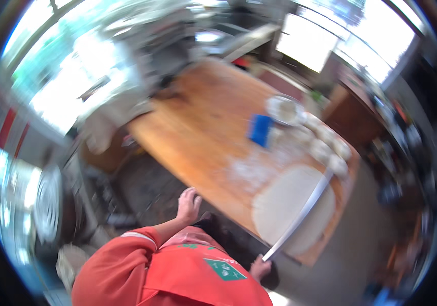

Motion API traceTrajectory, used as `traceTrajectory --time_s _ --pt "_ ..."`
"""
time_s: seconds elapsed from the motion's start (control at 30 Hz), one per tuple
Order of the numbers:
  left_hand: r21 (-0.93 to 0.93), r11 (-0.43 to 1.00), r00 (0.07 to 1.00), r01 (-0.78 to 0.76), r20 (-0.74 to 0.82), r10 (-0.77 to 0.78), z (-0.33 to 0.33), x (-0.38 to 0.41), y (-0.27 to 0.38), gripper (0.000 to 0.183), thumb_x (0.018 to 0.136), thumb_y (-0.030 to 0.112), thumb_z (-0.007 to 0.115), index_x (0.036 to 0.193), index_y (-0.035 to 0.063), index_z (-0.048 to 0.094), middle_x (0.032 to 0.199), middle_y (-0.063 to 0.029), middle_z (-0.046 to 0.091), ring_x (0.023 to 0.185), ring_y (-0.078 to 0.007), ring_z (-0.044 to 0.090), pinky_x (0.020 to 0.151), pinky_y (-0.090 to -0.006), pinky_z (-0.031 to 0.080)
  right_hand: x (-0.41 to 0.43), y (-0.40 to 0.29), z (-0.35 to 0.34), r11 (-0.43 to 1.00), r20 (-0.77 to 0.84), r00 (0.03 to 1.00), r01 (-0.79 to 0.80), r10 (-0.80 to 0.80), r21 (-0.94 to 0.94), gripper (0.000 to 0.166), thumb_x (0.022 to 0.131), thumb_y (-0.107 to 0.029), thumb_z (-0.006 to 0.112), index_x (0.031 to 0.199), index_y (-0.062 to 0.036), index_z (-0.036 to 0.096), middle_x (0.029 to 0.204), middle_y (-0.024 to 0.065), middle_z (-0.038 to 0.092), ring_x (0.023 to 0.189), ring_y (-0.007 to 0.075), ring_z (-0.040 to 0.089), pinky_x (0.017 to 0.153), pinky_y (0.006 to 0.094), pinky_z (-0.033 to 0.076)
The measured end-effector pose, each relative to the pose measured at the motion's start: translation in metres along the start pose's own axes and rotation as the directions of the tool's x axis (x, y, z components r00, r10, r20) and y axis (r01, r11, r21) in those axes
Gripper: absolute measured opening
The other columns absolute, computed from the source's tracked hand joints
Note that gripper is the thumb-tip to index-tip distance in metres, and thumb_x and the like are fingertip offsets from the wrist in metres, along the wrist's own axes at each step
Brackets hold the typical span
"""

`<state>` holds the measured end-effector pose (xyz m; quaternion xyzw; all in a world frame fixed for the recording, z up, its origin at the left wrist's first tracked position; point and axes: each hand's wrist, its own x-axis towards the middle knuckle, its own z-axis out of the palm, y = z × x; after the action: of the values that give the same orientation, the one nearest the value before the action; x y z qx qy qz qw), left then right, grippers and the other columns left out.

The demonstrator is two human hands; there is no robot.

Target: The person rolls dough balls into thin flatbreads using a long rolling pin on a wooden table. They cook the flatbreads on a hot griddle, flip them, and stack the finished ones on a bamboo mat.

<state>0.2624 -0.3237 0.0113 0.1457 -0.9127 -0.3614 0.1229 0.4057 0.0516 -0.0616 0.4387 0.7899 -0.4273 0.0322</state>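
My left hand [188, 206] is beside the near edge of the wooden table [195, 126], with nothing in it and its fingers loosely apart. Low in the view, my right hand [260, 267] grips the near end of a long, pale rolling rod [299, 220]. The rod lies or hovers across a large, round sheet of dough [287, 202]; blur hides whether they touch. Its far end reaches a group of several pale dough balls [321, 151] by the table's far right edge. White flour [247, 170] is scattered on the wood to the left of the sheet.
A blue, flat-sided object [260, 130], possibly a scraper, lies near a white bowl [285, 110] with pale contents. A cloth-draped surface [115, 103] stands at the left. Beyond the table's right side is a brown cabinet [350, 111]. Much of the room is blurred.
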Motion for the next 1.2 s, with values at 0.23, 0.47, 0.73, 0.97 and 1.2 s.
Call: traceTrajectory --time_s 0.23,0.47,0.73,0.97,1.2 --pt "0.011 0.764 0.723 0.645 -0.331 -0.606 -0.187 -0.171 -0.130 0.037 0.090 0.031 0.068 0.112 0.0015 0.066 0.113 -0.0203 0.066 0.110 -0.0376 0.061 0.096 -0.0455 0.049 0.115 0.002 0.010 0.678 -0.186 0.665 0.632 -0.723 -0.375 0.045 0.082 -0.029 0.081 0.109 -0.0017 0.058 0.091 0.0136 0.063 0.079 0.0297 0.061 0.069 0.0453 0.052" --pt "-0.163 0.780 0.445 0.604 -0.743 -0.500 -0.322 -0.265 -0.132 0.038 0.090 0.020 0.068 0.122 0.0007 0.060 0.123 -0.0200 0.062 0.119 -0.0368 0.057 0.105 -0.0440 0.043 0.058 -0.204 0.266 0.050 0.242 0.055 0.998 -0.969 -0.027 0.035 0.081 -0.016 0.079 0.107 -0.0022 0.060 0.093 0.0134 0.059 0.089 0.0302 0.056 0.082 0.0420 0.048" --pt "-0.419 0.142 -0.379 0.897 -0.893 -0.242 -0.363 -0.461 -0.114 0.032 0.085 0.011 0.069 0.114 0.0027 0.058 0.108 -0.0200 0.060 0.101 -0.0397 0.057 0.091 -0.0473 0.046 -0.565 -0.257 0.372 0.106 0.409 -0.885 0.395 -0.224 0.913 0.013 0.092 -0.009 0.067 0.102 -0.0026 0.063 0.098 0.0113 0.060 0.086 0.0212 0.062 0.075 0.0327 0.053" --pt "-0.881 -0.388 -0.878 0.272 -0.062 -0.475 -0.248 -0.465 0.010 0.059 0.096 0.051 0.059 0.107 -0.0062 0.058 0.087 -0.0236 0.066 0.083 -0.0379 0.067 0.073 -0.0449 0.054 -0.701 -0.112 0.301 0.291 -0.071 -0.584 0.292 0.809 0.911 0.022 0.093 -0.021 0.068 0.108 -0.0042 0.066 0.098 0.0155 0.069 0.085 0.0264 0.069 0.077 0.0372 0.055" --pt "-0.698 0.554 -0.654 -0.455 -0.160 -0.739 -0.277 -0.344 -0.048 0.028 0.103 0.026 0.054 0.107 -0.0007 0.060 0.074 0.0015 0.055 0.063 -0.0084 0.054 0.060 -0.0286 0.050 -0.701 -0.049 0.263 0.543 -0.362 -0.410 0.554 0.838 0.631 0.028 0.100 -0.028 0.062 0.110 -0.0024 0.065 0.097 0.0099 0.070 0.091 0.0198 0.066 0.084 0.0339 0.053"
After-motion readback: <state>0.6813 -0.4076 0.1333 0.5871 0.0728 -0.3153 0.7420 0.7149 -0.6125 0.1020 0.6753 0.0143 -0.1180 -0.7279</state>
